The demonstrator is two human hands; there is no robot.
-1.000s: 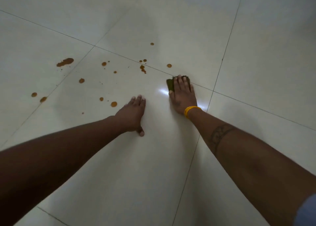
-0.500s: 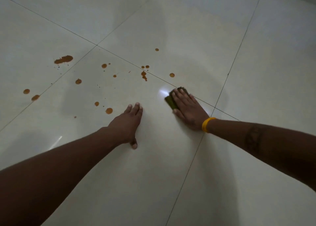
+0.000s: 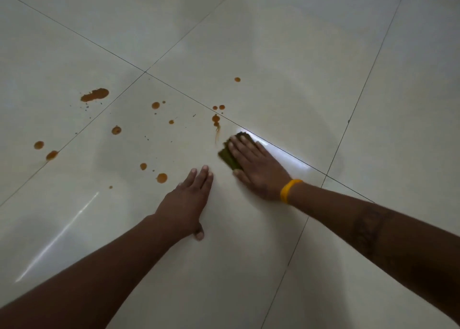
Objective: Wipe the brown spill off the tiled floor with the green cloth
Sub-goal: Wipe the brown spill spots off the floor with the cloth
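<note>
Pressing green cloth (image 3: 230, 155) flat to tiled floor (image 3: 286, 62) w/ right hand (image 3: 256, 165), fingers straight on top, not curled round it. Left hand (image 3: 188, 200) flat on the tile, fingers released, bracing. Brown spill (image 3: 94, 94): drops from 9 to 12 o'clock of cloth, nearest smear (image 3: 216, 126) touching-close at 11. Suggest: sweep toward 10, firm even pressure, refold when soiled.

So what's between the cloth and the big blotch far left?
In the head view, scattered brown drops on bare tile lie between the cloth and the blotch; a smear is nearest the cloth.
</note>
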